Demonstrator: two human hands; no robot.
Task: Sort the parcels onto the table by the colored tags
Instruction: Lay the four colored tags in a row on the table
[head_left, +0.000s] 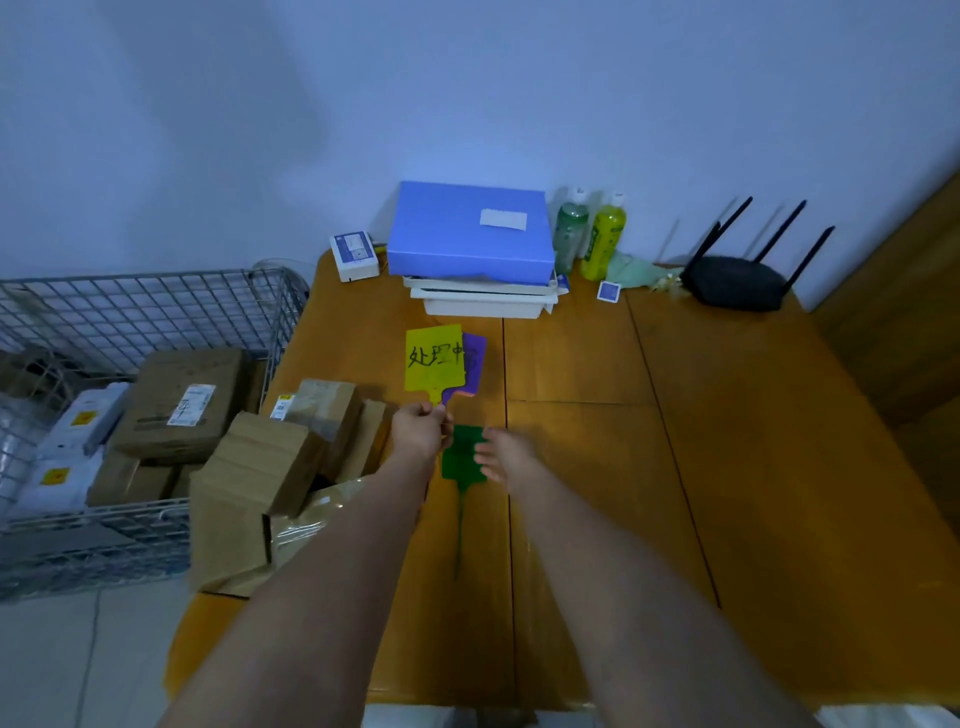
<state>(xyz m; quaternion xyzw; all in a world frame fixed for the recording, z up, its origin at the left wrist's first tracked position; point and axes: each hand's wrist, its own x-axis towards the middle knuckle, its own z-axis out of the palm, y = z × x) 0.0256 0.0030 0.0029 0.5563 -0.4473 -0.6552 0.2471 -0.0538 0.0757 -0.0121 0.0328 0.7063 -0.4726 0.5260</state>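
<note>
My left hand (418, 431) pinches the stems of a yellow tag (434, 364) with black writing and a purple tag (475, 358) that lies partly under it. My right hand (506, 457) holds the edge of a green tag (462, 454), whose long thin tail runs toward me over the wooden table (675, 467). Several brown cardboard parcels (275, 467) are piled on the table's left edge. More parcels, brown boxes and white bags, fill a wire basket (156, 312) at the left.
At the table's back stands a blue box (467, 234) on white trays, with a small white box (356, 254) to its left. Two bottles (587, 234), a crumpled green cloth and a black router (737, 280) stand at the back right.
</note>
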